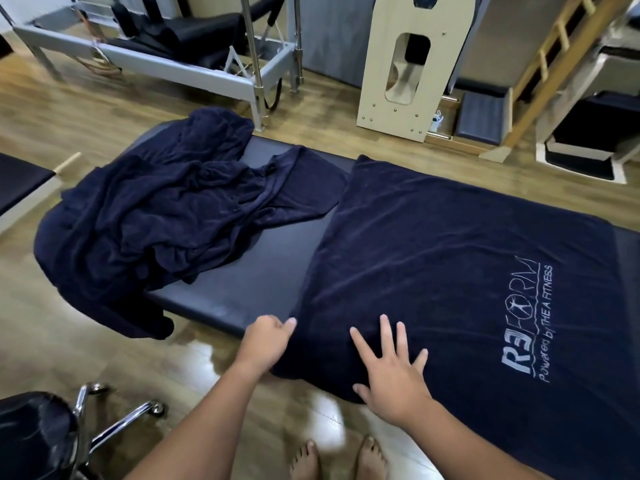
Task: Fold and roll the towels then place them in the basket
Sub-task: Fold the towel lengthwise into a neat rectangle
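1. A navy towel (450,258) lies spread flat on the padded worktop (249,271), covering its right part; its long axis runs from the near edge by the person up toward the far edge, leaning slightly left as it recedes; its near end drapes over the worktop's front edge.
2. Pale lettering (530,320) sits on the towel's right side, reading along that same axis, with the tops of the letters toward the left.
3. A heap of crumpled navy towels (156,216) lies on the left end of the worktop, spilling over its left and near edges; a flat tongue of the heap reaches toward the spread towel's far left corner, and whether they touch there is hard to tell.
4. The left hand (268,336) is at the spread towel's near left edge, fingers curled under, thumb out toward the hem; it looks to be pinching the edge, though blur leaves the grip uncertain.
5. The right hand (391,372) rests palm down on the towel near its front edge, fingers straight and fanned, pointing away from the person.
6. Both forearms reach up from the bottom of the view; bare feet (339,460) stand on the wooden floor (52,109) below.
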`<state>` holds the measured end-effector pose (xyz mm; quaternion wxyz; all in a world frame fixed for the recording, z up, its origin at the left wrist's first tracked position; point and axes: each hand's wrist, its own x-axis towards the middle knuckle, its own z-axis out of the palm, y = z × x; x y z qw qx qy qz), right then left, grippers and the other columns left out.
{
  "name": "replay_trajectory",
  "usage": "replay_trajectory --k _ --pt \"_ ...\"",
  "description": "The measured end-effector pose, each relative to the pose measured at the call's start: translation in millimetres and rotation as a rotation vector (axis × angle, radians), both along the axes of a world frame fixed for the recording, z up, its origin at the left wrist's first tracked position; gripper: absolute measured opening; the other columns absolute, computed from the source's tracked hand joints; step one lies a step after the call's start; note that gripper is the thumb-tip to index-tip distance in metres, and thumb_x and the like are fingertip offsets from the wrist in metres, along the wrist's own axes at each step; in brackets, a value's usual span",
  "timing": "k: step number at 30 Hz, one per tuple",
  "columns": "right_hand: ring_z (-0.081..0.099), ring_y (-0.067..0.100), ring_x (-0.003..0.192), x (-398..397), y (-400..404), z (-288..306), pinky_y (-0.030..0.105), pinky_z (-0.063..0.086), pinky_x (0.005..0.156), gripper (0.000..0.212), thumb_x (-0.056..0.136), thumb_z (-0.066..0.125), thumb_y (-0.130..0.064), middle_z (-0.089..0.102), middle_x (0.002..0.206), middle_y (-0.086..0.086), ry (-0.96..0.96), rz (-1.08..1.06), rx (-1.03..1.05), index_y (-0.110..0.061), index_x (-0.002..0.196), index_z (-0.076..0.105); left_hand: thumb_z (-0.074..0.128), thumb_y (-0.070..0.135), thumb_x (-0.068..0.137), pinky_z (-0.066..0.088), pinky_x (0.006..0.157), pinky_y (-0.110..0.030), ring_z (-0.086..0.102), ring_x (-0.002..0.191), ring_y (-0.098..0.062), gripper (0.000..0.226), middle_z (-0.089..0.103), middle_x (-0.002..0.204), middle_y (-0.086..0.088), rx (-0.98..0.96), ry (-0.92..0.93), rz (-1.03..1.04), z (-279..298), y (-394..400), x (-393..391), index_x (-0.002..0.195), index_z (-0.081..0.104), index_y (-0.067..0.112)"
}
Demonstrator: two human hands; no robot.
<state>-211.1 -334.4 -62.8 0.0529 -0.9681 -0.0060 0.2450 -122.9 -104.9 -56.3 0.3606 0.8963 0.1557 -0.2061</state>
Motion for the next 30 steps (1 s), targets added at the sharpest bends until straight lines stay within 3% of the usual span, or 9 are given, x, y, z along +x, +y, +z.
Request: replay_trajectory --k 3,6,9,12,15,18,22,27,30 --pt "-0.025 0.039 0.15 -20.6 -3.3 -8.8 0.075 0.011 0.112 0.098 0.095 0.061 -0.045 -0.036 0.16 0.016 -0.056 0.089 -0.046 -0.042 0.155 -0.016 0.075 0.038 0.085 0.036 0.06 -0.033 0.052 0.068 -0.025 0.046 0.054 0.066 0.0 0.112 0.017 -0.157 -0.1 2.4 -4.5 0.065 0.042 0.014" --pt "0.029 0.038 0.148 -37.3 -22.3 -17.7 0.07 0.045 0.098 0.088 0.066 0.091 -0.04 0.029 0.16 0.018 -0.113 -0.027 -0.051 -0.026 0.139 0.044 0.075 0.032 0.087 0.038 0.064 -0.033 0.05 0.071 -0.03 0.044 0.052 0.064 -0.002 0.125 -0.031 -0.059 -9.3 20.9 0.3 0.064 0.043 0.012" --pt "0.043 0.036 0.137 -53.8 -38.6 -21.2 0.065 0.051 0.09 0.07 0.059 0.095 -0.037 0.052 0.143 0.012 -0.157 -0.096 -0.066 -0.023 0.117 0.06 0.077 0.033 0.085 0.046 0.073 -0.033 0.059 0.081 -0.029 0.036 0.06 0.073 0.0 0.137 -0.009 -0.084 -14.5 37.7 -0.5 0.07 0.049 0.016" --pt "0.04 0.034 0.139 -66.0 -43.9 -18.5 0.06 0.052 0.095 0.06 0.067 0.086 -0.035 0.051 0.146 0.01 -0.225 -0.02 -0.044 -0.029 0.121 0.061 0.073 0.03 0.086 0.045 0.076 -0.036 0.054 0.089 -0.026 0.027 0.053 0.097 0.001 0.236 -0.178 -0.236 -19.1 37.1 -8.7 0.093 0.048 0.021" --pt "0.031 0.028 0.147 -76.7 -53.2 -20.4 0.06 0.047 0.103 0.059 0.079 0.075 -0.035 0.041 0.157 0.0 -0.211 -0.01 0.002 -0.039 0.134 0.054 0.074 0.027 0.078 0.053 0.084 -0.044 0.05 0.109 -0.031 0.05 0.05 0.123 -0.007 0.327 -0.48 -0.605 -23.7 22.7 -14.2 0.123 0.055 0.019" --pt "0.007 0.022 0.156 -84.8 -61.2 -18.5 0.062 0.03 0.115 0.06 0.099 0.052 -0.043 0.013 0.168 -0.01 -0.175 -0.227 -0.01 -0.05 0.153 0.027 0.054 0.037 0.088 0.034 0.115 -0.052 0.026 0.149 -0.031 0.073 0.024 0.165 -0.011 0.518 -0.411 -0.889 -27.4 1.8 -17.3 0.155 0.035 0.016" --pt "-0.002 0.024 0.156 -95.7 -81.2 -11.6 0.053 0.028 0.118 0.059 0.104 0.027 -0.056 -0.002 0.169 -0.008 -0.111 -0.553 -0.053 -0.049 0.158 0.002 0.037 0.034 0.093 0.007 0.12 -0.063 -0.002 0.155 -0.037 0.08 -0.004 0.167 -0.023 0.731 -0.101 -0.804 -12.6 -38.7 -24.2 0.16 0.005 0.003" --pt "0.022 0.022 0.148 -108.2 -123.1 -4.1 0.042 0.045 0.101 0.052 0.105 0.037 -0.042 0.023 0.161 0.0 -0.14 -0.739 -0.12 -0.03 0.155 0.027 0.048 0.032 0.091 0.002 0.122 -0.062 -0.015 0.153 -0.042 0.091 -0.017 0.164 -0.028 0.79 -0.138 -0.948 -7.5 -77.2 -38.1 0.159 -0.005 0.0" --pt "0.029 0.028 0.14 -122.0 -152.7 -5.1 0.047 0.045 0.096 0.045 0.103 0.047 -0.037 0.028 0.155 0.002 -0.141 -0.91 -0.138 -0.027 0.146 0.038 0.054 0.031 0.089 0.015 0.121 -0.061 -0.004 0.154 -0.046 0.092 -0.008 0.165 -0.027 0.676 -0.226 -1.056 -19.8 -90.0 -57.3 0.161 0.002 0.006"
